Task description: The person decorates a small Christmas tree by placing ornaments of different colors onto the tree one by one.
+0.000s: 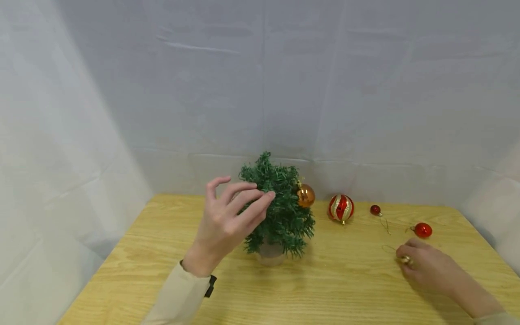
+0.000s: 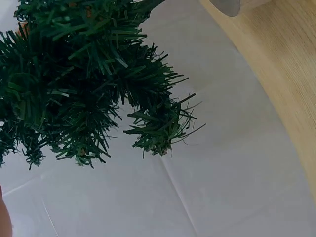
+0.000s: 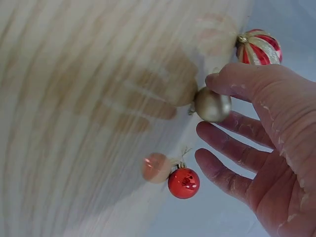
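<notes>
A small green artificial Christmas tree (image 1: 280,221) stands in a pale pot (image 1: 271,253) at mid-table. An orange-gold bauble (image 1: 306,196) hangs on its right side. My left hand (image 1: 231,216) is raised at the tree's left front, fingers loosely extended and overlapping the branches in the head view. Dark green tree branches (image 2: 84,74) fill the upper left of the left wrist view, a bit of finger (image 2: 4,217) at its edge. On the right, my right hand (image 1: 430,266) pinches a matte gold bauble (image 3: 213,104) low over the table, its thin string loop trailing left.
Right of the tree lie a red-and-gold striped bauble (image 1: 341,208), a small dark red bauble (image 1: 375,210) with a string, and a shiny red bauble (image 1: 423,230) just beyond my right hand. The wooden table (image 1: 345,293) ends at a pale cloth backdrop (image 1: 284,90).
</notes>
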Available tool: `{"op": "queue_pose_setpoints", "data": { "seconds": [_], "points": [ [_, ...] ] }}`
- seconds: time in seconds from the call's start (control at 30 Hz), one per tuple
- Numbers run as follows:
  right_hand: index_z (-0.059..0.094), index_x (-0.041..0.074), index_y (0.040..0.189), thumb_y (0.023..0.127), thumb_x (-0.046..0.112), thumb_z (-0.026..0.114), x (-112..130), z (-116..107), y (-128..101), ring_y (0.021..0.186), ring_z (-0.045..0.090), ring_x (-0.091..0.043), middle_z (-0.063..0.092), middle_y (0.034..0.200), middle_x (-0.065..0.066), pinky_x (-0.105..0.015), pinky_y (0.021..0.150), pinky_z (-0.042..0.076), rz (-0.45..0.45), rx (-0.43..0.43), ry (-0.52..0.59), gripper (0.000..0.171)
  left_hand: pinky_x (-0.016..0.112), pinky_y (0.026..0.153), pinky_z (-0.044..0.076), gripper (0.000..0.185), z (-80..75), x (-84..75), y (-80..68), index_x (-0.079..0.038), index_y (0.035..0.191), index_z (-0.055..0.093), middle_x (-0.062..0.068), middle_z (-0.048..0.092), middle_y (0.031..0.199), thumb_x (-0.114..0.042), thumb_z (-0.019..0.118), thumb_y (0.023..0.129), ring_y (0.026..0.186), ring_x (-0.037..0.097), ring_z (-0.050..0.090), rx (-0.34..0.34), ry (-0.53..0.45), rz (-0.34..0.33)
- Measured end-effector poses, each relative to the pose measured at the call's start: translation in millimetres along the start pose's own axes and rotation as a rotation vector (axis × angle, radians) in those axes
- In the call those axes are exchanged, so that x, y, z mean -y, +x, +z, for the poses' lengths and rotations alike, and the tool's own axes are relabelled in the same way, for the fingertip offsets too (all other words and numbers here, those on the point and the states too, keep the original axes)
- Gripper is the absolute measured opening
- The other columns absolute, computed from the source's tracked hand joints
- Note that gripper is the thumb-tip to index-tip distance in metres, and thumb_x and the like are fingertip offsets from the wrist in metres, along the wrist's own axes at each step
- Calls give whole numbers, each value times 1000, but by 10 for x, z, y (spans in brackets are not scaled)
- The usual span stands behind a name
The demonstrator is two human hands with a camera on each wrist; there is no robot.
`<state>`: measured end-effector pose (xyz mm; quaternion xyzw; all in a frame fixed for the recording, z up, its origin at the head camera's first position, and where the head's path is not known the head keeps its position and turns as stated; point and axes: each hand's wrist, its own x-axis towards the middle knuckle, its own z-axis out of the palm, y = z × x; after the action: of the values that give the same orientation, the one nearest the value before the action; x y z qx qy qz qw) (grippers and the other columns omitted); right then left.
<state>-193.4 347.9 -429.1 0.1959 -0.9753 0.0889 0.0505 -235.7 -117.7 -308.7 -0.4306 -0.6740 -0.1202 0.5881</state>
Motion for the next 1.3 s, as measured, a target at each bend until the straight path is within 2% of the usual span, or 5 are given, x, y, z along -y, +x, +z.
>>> {"op": "queue_pose_setpoints", "data": {
  "seconds": [0.37,0.47,0.6,1.07,1.3],
  "points": [
    [66,23,84,70,3,88,-8,64,34,70,50,-3,57,90,7,-22,53,40,-236,-231,-252,33,59,95,43,22,10,-64,14,-18,119,76,-1,72,96,-19,62,102,102,24,65,-1,25,14],
    [65,22,85,101,27,66,-6,60,49,72,55,-10,59,92,3,-26,53,43,-309,-333,-264,17,59,94,43,22,26,-88,29,-18,119,76,-1,72,97,-19,63,102,102,23,65,-5,28,22],
    [66,17,85,108,44,13,8,49,100,71,57,-13,60,92,-1,-23,54,46,-416,-488,-249,64,58,95,43,22,56,-126,54,-18,119,76,-2,71,97,-18,63,101,103,22,65,-11,29,31],
    [69,14,94,113,37,21,307,-181,161,80,62,-19,66,101,-6,-30,58,46,-511,-616,-268,57,55,91,44,19,24,-97,157,-14,110,78,2,74,101,-18,65,97,100,25,67,-169,3,29],
    [74,12,98,113,36,25,456,-309,150,88,64,-20,68,106,-8,-35,66,49,-533,-622,-249,56,53,85,47,20,-32,38,116,-10,112,77,9,73,106,-17,65,98,96,28,67,-157,3,-21]
  ]
}}
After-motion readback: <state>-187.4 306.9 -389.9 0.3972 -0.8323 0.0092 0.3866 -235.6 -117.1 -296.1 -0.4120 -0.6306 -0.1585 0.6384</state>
